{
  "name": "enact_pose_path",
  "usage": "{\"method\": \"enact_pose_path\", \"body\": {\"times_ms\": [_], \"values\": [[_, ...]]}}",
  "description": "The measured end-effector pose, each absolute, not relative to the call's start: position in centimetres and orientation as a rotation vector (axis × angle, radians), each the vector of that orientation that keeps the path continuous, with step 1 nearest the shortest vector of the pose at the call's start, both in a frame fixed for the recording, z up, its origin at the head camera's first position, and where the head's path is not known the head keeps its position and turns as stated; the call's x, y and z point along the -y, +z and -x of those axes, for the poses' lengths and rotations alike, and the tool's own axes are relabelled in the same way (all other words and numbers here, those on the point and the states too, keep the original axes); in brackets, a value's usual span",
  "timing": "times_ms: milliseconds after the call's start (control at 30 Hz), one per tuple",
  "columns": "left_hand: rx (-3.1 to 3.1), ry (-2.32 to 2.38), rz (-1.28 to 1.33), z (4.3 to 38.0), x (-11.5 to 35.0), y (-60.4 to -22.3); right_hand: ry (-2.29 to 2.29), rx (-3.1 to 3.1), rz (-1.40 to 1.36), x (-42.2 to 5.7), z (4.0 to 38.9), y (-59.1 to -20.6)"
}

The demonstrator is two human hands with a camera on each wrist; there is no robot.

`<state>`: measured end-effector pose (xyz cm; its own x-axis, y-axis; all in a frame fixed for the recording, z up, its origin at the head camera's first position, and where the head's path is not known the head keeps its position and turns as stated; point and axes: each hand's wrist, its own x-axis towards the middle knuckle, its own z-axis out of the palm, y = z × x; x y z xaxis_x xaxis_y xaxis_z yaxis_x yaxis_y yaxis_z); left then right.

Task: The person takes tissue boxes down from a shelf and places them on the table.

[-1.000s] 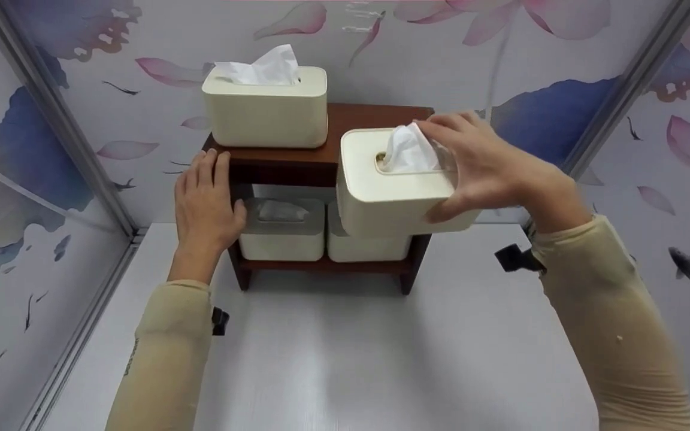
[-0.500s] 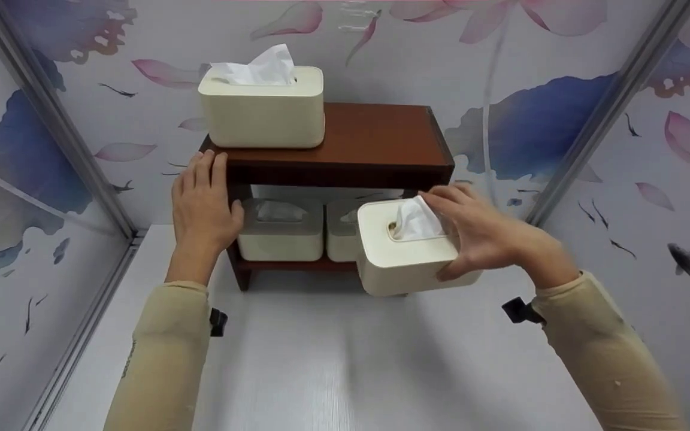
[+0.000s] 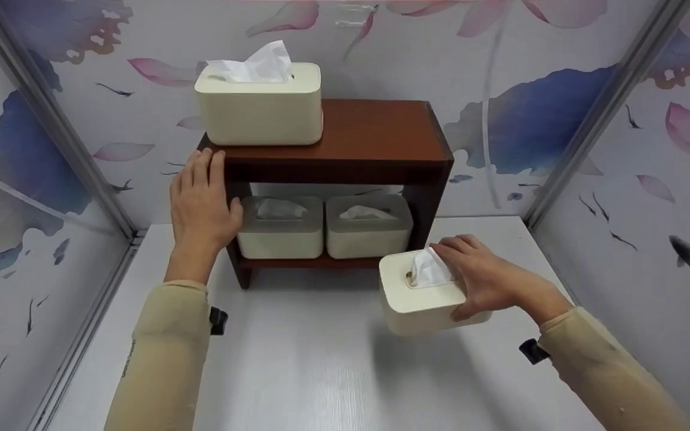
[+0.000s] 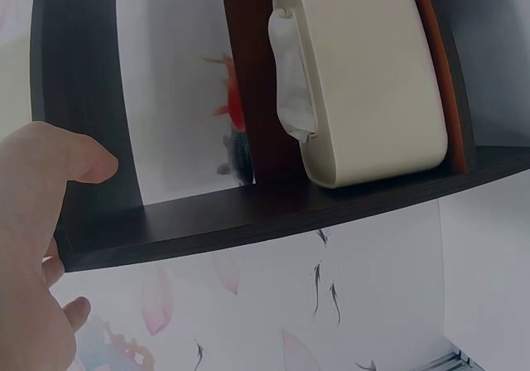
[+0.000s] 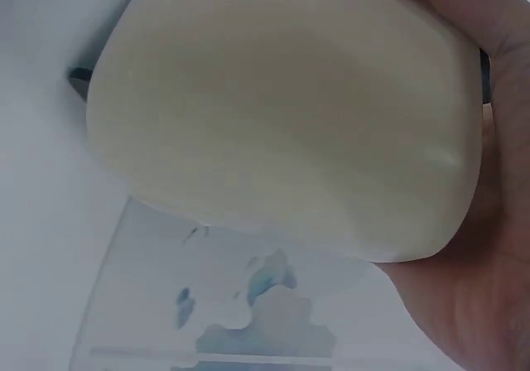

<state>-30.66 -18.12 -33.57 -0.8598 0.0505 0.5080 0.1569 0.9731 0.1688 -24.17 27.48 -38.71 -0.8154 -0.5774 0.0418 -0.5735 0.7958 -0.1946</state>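
My right hand (image 3: 489, 278) grips a cream tissue box (image 3: 435, 314) by its right end, thumb on the near side and fingers across the far side. White tissue (image 3: 432, 267) sticks up from its slot. The box hangs above the white table, right of the shelf's foot; in the right wrist view its side (image 5: 281, 114) fills most of the picture. My left hand (image 3: 201, 203) rests on the left end of a brown wooden shelf (image 3: 381, 129), fingers straight over the top edge. In the left wrist view, the left thumb (image 4: 91, 160) lies by the shelf's side panel.
Another cream tissue box (image 3: 261, 114) stands on the shelf's top left. Inside, a left tissue box (image 3: 281, 236) and a right tissue box (image 3: 369, 236) sit side by side on the lower board. Printed panels in metal frames (image 3: 608, 114) enclose the white table (image 3: 309, 359).
My right hand has carried the tissue box down and toward me, slightly right, away from the shelf's top right, uncovering the lower right box. The left hand stays in place on the shelf.
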Motion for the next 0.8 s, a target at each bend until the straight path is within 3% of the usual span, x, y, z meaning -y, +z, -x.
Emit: {"method": "enact_pose_path", "body": {"times_ms": [333, 800], "values": [[2.599, -0.278, 0.152, 30.5, 18.0, -33.5, -0.253, -3.005, 0.842, -31.3, 24.3, -44.5], [2.615, -0.278, 0.152, 30.3, 17.9, -33.4, -0.160, -3.043, 0.695, -35.6, 25.3, -48.0]]}}
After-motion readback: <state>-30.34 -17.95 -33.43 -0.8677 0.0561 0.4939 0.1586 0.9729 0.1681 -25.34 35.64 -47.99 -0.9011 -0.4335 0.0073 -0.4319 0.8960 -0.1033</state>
